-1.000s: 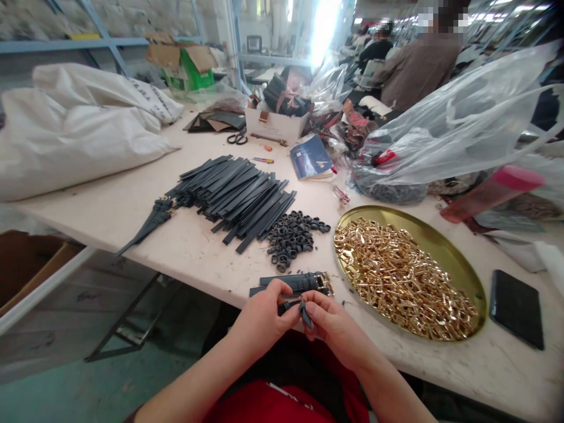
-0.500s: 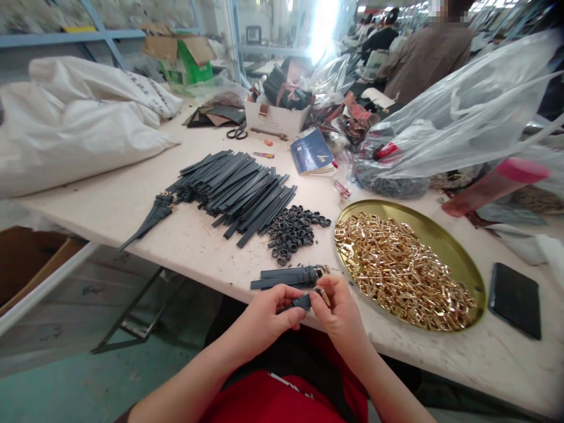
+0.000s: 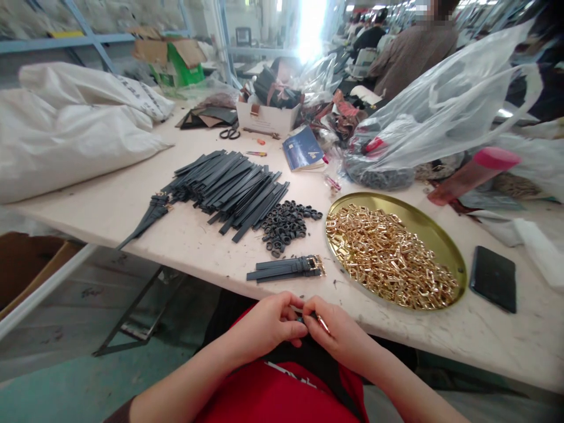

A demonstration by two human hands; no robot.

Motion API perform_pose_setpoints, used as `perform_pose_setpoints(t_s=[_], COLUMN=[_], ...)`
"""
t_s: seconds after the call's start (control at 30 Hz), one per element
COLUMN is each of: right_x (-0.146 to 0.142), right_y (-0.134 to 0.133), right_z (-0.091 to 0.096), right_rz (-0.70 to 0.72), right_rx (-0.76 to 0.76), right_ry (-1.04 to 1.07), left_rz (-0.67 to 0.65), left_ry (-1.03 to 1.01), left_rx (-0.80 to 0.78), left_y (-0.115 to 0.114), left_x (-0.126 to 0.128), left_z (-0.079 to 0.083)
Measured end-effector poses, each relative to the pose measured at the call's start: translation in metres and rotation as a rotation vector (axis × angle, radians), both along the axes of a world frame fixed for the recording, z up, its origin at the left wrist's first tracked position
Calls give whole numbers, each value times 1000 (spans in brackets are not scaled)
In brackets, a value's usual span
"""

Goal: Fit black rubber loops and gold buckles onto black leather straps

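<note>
My left hand (image 3: 268, 324) and my right hand (image 3: 338, 332) meet just below the table's front edge, both pinched on one dark strap with a gold buckle (image 3: 318, 319); most of it is hidden by my fingers. On the table just above lie two or three finished dark straps with buckles (image 3: 286, 268). Beyond them sit a heap of small black loops (image 3: 286, 225) and a pile of dark straps (image 3: 229, 185). A round gold tray (image 3: 434, 230) full of gold buckles (image 3: 388, 255) stands to the right.
A black phone (image 3: 493, 277) lies right of the tray. White sacks (image 3: 74, 126) fill the left of the table. Further back are a blue booklet (image 3: 302, 150), scissors (image 3: 229, 133), a white box (image 3: 264, 116), clear plastic bags (image 3: 440, 111) and a pink bottle (image 3: 473, 173). Other people work behind.
Both hands have drawn back toward my body, off the table edge, still holding the strap and buckle. The view has tilted slightly.
</note>
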State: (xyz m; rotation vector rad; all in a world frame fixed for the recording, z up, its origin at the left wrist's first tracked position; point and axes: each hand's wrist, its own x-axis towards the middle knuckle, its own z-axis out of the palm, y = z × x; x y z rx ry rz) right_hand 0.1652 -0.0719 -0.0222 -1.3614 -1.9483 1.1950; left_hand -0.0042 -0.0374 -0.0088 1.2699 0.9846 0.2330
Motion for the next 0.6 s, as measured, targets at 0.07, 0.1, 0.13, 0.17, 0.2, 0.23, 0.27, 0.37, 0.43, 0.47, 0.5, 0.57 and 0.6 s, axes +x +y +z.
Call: perform_pose_setpoints(t_s=[0.07,0.1,0.13,0.17,0.2,0.23,0.27,0.37,0.43,0.47,0.5,0.57,0.6], right_x=[-3,-4,-6,-7,-8,-8,-8,-3,2,4,6,5,3], right_y=[-4,-7,-8,-9,-9,-7,-4,14,33,43,53,67,71], right_z=[-4,-6,-9,-11,-13,-14,-14,-11,-12,-15,-19,-31,-38], right_rz=[-81,-129,-170,-199,-212,-211,-206,-251,-337,-383,-420,-458,-459], right_rx=[-18,-15,-4,11,27,40,55,148,267,324,365,389,379], right_ry=[111,143,153,149,141,135,133,61,-65,-123,-161,-160,-133], left_rz=[-17,-42,-79,-121,-163,-203,-239,-309,-314,-308,-310,-341,-366], left_ry=[24,44,70,101,131,157,177,264,400,488,570,685,714], left_rx=[31,50,81,125,182,244,313,592,821,922,999,1099,1134], left_y=[0,1,1,3,4,7,10,27,42,49,55,63,64], left_x=[-1,-2,-3,-3,-3,-3,-1,4,7,8,8,9,10], left_z=[5,7,9,11,13,14,15,12,6,2,-2,-9,-12])
